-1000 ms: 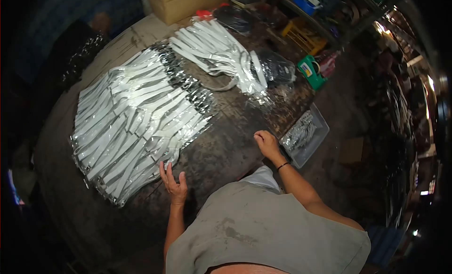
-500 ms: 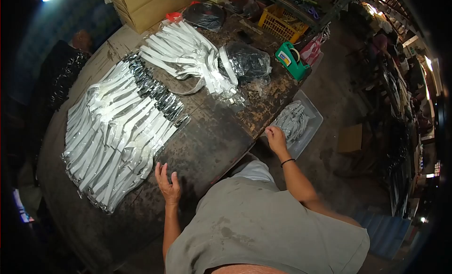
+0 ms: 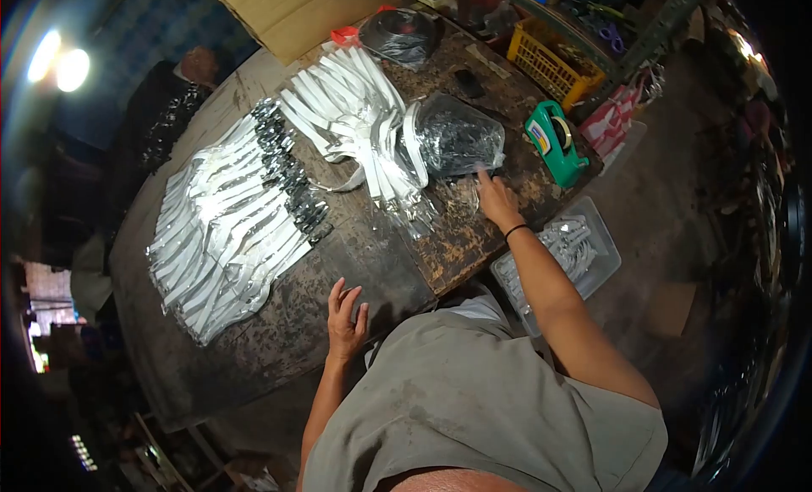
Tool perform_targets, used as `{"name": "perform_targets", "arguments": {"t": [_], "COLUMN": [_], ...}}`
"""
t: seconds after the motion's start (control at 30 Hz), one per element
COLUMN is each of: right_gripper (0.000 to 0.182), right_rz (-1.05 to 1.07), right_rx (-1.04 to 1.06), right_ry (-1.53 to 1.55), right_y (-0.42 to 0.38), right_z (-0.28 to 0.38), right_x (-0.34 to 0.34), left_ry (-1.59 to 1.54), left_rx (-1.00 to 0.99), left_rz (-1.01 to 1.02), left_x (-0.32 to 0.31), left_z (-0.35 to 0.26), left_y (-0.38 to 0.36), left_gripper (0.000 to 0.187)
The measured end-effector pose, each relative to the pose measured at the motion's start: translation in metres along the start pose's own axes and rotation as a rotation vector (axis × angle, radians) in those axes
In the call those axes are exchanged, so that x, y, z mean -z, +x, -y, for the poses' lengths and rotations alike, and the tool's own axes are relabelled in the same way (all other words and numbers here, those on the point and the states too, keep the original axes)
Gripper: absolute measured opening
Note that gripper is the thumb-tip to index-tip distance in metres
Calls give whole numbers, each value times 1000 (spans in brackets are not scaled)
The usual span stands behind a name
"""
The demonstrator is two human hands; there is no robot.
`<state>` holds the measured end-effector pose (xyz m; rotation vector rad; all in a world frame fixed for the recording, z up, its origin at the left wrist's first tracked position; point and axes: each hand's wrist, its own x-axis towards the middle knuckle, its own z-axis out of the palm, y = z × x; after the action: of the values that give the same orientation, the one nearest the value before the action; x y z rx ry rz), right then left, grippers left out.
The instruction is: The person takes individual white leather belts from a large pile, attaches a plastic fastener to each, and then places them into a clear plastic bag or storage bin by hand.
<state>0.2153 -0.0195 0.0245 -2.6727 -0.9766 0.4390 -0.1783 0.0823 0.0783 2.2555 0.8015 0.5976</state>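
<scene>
My left hand [image 3: 346, 320] lies flat on the dark worn table [image 3: 279, 340] near its front edge, fingers apart, holding nothing. My right hand [image 3: 496, 200] reaches forward over the table and touches crumpled clear plastic wrap [image 3: 461, 192] beside a clear bag of dark items [image 3: 457, 137]. A row of white belts packed in clear sleeves [image 3: 224, 230] lies left of both hands. A second pile of loose white belts [image 3: 355, 112] sits farther back, next to the bag.
A green tape dispenser [image 3: 554, 143] stands at the table's right edge. A grey tray of plastic sleeves [image 3: 602, 264] sits below the table on the right. A cardboard box [image 3: 296, 10] and a yellow crate [image 3: 558, 65] are at the back. A person in dark clothes [image 3: 165, 112] is at the far left.
My right hand has left the tray of sleeves and moved up onto the table to the clear wrap. My left hand stayed flat on the table. The view swung a little.
</scene>
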Motion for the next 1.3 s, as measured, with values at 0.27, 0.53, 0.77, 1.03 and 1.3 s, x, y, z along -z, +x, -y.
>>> {"name": "perform_targets", "arguments": {"t": [0.27,0.53,0.77,1.03,1.3], "right_gripper": [39,22,22,24,20], "right_rz": [-283,-261,-151,-122,78], "right_rx": [27,145,128,5,-40], "right_ry": [58,169,269,569,1090], "right_y": [24,31,1,-10,-9], "right_z": [-25,-49,-46,-47,-34], "right_x": [-2,-6,0,22,68], "left_ry": [114,14,-16,-138,-780], "left_rx": [37,150,334,548,710], "left_rz": [-11,31,-103,94,124], "left_x": [-11,-57,-119,-114,-90], "left_z": [-18,31,86,67,46], "left_y": [31,117,188,212,196], "left_gripper": [30,26,40,40,15]}}
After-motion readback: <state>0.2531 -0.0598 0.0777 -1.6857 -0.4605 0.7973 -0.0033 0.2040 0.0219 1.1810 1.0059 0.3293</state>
